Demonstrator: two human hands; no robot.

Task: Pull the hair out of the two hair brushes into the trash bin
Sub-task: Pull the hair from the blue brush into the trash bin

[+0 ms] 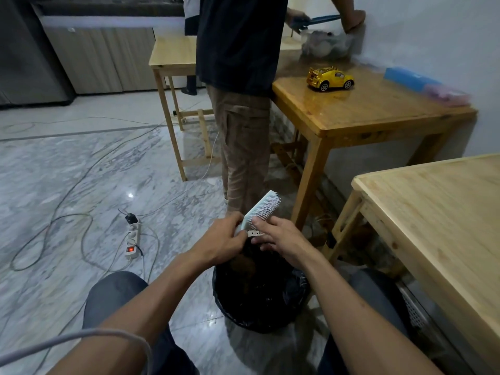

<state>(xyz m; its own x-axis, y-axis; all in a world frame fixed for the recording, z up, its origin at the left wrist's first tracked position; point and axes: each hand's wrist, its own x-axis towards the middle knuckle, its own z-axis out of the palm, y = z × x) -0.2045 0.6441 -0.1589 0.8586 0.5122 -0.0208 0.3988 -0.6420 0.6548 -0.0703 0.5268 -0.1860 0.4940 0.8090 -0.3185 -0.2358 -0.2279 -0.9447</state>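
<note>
A pale blue hair brush [262, 208] with white bristles points up and to the right above a black-lined trash bin [259, 293] on the floor between my knees. My left hand [221, 239] grips the brush's lower end. My right hand [281, 238] rests its fingers on the bristles near the base, and I cannot tell whether hair is pinched there. A dark brown clump of hair [243, 263] lies inside the bin. A second brush is not in view.
A person in a dark shirt [240, 104] stands close behind the bin, beside a wooden table [365, 112] bearing a yellow toy car [329, 78]. A lighter table [433, 207] is at my right. A power strip [132, 239] and cables lie on the marble floor, left.
</note>
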